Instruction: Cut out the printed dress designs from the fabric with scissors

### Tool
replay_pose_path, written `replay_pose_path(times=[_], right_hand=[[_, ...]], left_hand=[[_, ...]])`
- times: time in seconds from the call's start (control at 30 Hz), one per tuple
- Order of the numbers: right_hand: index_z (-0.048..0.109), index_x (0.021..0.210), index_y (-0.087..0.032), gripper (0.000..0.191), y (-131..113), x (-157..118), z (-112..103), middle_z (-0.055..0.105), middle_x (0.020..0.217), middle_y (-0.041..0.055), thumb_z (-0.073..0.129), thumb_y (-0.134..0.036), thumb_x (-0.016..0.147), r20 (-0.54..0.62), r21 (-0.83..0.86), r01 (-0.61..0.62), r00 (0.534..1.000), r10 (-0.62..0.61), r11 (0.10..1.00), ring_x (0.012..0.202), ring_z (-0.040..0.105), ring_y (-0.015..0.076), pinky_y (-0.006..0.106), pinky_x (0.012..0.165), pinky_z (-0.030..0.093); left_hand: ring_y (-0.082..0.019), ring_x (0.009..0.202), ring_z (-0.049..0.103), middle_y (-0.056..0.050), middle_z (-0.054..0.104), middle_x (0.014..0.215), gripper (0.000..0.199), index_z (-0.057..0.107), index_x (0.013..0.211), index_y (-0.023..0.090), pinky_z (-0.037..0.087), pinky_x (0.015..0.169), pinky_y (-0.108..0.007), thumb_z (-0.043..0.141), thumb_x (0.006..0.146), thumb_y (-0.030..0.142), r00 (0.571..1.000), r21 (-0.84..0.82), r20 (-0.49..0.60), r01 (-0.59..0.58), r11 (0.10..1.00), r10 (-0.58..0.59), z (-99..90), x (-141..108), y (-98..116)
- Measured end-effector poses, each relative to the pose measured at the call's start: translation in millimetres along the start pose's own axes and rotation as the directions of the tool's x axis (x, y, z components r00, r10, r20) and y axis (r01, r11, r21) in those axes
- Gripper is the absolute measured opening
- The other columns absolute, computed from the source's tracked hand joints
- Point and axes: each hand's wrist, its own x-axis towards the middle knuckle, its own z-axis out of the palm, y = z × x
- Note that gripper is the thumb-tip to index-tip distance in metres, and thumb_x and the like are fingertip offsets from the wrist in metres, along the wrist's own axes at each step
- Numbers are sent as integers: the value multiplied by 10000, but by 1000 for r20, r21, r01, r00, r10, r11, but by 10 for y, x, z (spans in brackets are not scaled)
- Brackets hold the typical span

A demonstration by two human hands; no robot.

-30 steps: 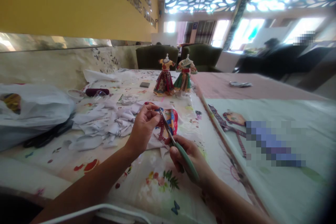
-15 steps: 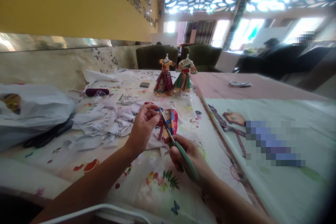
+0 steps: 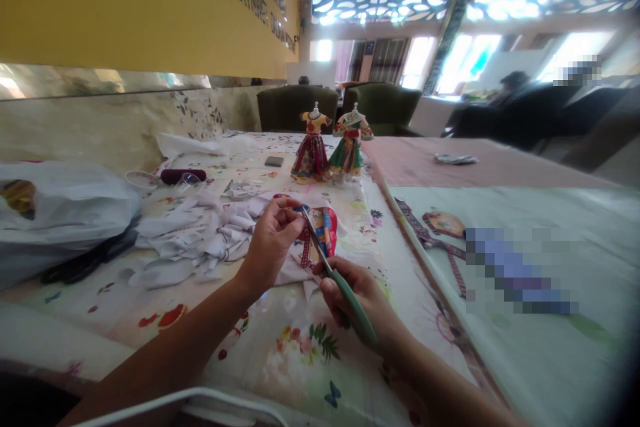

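Note:
My right hand [image 3: 367, 290] is closed around the green handle of a pair of scissors [image 3: 354, 305]. The blades point up and left, and their tips come close to the fingertips of my left hand [image 3: 273, 240]. With thumb and fingers pinched together, that hand grips a piece of patterned fabric [image 3: 329, 230] in red, blue and yellow. A red patterned strip hangs down beside the blades. White cloth scraps [image 3: 213, 233] lie heaped to the left and partly under the coloured fabric. Whether the tips are in the cloth is hard to make out.
Two small dress forms in costume [image 3: 313, 153] stand at the back of the flower-printed table cover [image 3: 270, 360]. A white plastic bag [image 3: 70, 213] and black scissors [image 3: 85, 260] lie left. Patterned trim [image 3: 415, 223] lies right. A white cable [image 3: 200, 392] crosses the near edge.
Almost nothing differs. Both hands, the scissors and the fabric keep the same positions relative to each other; the whole view has shifted very slightly.

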Motion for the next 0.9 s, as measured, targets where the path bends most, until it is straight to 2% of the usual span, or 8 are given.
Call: replay_pose_path(times=[0.3, 0.5, 0.9], right_hand=[[594, 891, -167, 513, -12, 0, 22, 451, 468, -102, 752, -632, 740, -65, -40, -7, 998, 5, 999, 367, 378, 59, 171, 354, 290], [585, 915, -172, 589, -13, 12, -6, 455, 518, -99, 758, -691, 697, -20, -22, 4, 1000, -4, 1000, 399, 383, 60, 177, 372, 333], [605, 953, -167, 621, -44, 17, -19, 460, 546, -89, 757, -712, 697, 22, -34, 26, 999, -26, 999, 405, 380, 65, 193, 387, 332]], left_hand=[[-104, 719, 615, 36, 622, 796, 333, 556, 1045, 172, 515, 705, -246, 714, 754, 213, 998, -59, 51, 35, 998, -32, 2, -6, -4], [-90, 668, 584, 59, 591, 725, 325, 558, 1034, 175, 484, 672, -229, 710, 746, 177, 998, -59, 56, 7, 998, -4, -39, 23, -7], [-119, 636, 567, 45, 591, 689, 419, 575, 1053, 166, 464, 644, -266, 782, 691, 196, 976, -9, 187, 114, 993, -110, -140, 118, 116]])
